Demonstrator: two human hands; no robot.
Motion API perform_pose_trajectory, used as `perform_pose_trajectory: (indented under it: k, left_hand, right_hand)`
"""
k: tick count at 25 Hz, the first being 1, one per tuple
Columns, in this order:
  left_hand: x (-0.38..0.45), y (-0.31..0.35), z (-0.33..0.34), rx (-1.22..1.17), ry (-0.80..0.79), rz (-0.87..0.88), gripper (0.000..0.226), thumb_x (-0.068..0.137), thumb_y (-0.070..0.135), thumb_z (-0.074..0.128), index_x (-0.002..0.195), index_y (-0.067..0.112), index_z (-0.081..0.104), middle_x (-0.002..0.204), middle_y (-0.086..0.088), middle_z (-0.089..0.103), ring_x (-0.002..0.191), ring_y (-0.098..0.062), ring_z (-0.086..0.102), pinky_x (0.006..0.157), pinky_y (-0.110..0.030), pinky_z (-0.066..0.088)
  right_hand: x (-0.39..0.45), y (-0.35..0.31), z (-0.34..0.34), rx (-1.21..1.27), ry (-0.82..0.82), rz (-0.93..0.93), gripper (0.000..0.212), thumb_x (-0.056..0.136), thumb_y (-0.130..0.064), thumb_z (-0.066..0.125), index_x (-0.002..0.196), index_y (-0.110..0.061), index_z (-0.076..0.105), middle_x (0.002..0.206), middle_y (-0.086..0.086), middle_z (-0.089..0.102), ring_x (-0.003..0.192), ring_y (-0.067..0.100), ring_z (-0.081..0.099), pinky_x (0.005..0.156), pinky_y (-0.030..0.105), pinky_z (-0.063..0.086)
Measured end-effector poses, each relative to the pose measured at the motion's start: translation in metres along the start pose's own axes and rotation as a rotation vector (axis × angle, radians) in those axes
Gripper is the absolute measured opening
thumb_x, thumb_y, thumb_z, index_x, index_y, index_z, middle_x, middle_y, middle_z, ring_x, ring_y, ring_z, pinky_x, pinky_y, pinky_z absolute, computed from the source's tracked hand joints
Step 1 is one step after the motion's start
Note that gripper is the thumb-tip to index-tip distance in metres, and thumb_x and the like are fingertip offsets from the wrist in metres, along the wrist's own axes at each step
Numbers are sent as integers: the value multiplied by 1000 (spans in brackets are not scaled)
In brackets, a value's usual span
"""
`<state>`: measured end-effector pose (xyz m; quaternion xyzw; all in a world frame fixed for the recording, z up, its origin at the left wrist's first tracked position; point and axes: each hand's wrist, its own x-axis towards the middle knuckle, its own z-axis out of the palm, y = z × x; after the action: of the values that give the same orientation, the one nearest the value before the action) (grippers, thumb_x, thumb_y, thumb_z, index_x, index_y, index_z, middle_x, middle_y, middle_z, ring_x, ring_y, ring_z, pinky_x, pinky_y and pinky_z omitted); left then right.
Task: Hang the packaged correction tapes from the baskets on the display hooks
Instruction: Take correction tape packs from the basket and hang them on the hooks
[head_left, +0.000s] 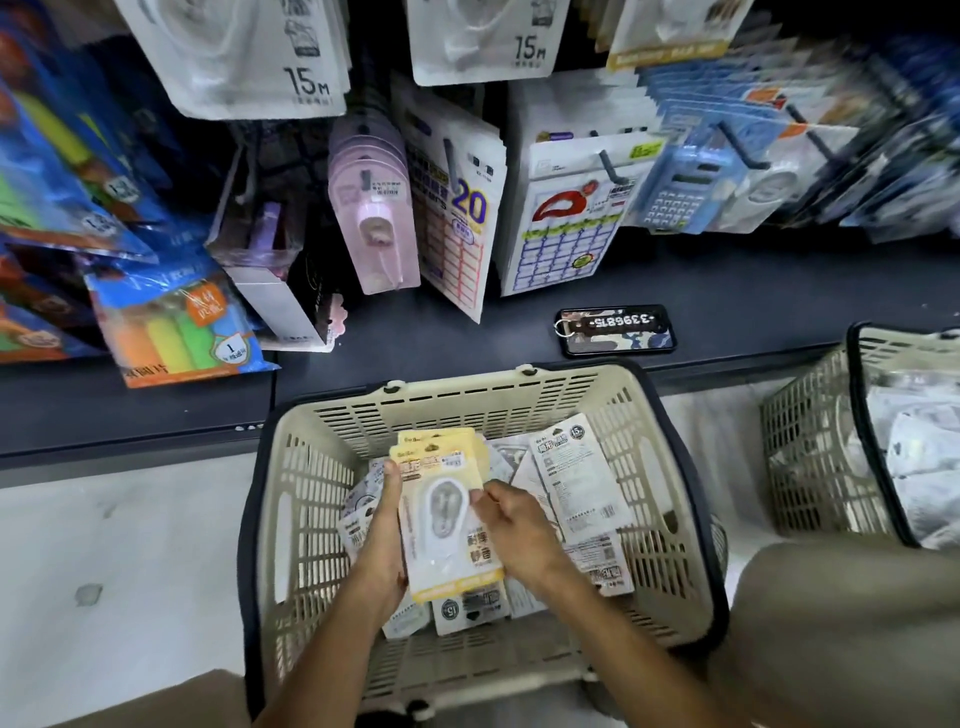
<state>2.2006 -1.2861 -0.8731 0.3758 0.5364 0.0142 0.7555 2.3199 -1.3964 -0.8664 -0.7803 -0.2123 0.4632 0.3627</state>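
Gathering step, over the near basket (291, 499): small stack of yellow-backed correction tape packs (447, 525) held just above the loose packs (582, 483) lying in it, not yet near the display hooks (613, 166) above the shelf. Next, probably squaring the stack so the hang holes line up, then lifting toward a hook. Left hand (382, 535) curled along the stack's left edge, thumb on the front; right hand (511, 525) seemingly pinching the right edge, fingertips partly hidden.

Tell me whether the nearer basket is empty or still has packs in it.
Not empty. The nearer basket still holds loose packs on its bottom, beneath the yellow-edged packs gripped by both hands.
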Motion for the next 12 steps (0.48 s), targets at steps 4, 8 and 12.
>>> perform_pose_trajectory:
  k: [4, 8, 12]
  left_hand:
    - [8, -8, -10, 143, 17, 47, 95, 36, 82, 85, 111, 24, 77, 111, -5, 78, 108, -30, 70, 99, -50, 53]
    - [9, -5, -8, 132, 59, 18, 87, 37, 66, 90, 114, 26, 74, 117, -5, 76, 114, -31, 68, 108, -55, 48]
    - [13, -2, -4, 84, 83, 11, 86, 38, 64, 90, 115, 27, 74, 113, -6, 77, 109, -32, 71, 104, -55, 51]
  right_hand:
    - [1, 0, 14, -237, 118, -128, 33, 104, -46, 46, 86, -21, 60, 67, -1, 60, 57, 12, 52, 54, 33, 43]
    - [25, 33, -38, -929, 239, -16, 47, 102, -46, 42, 138, -15, 46, 137, 14, 56, 125, 27, 54, 103, 37, 47]
    - [36, 72, -62, -1377, 39, 220, 93, 100, -52, 43, 155, -1, -12, 160, 33, -16, 150, 51, -2, 122, 55, 8]
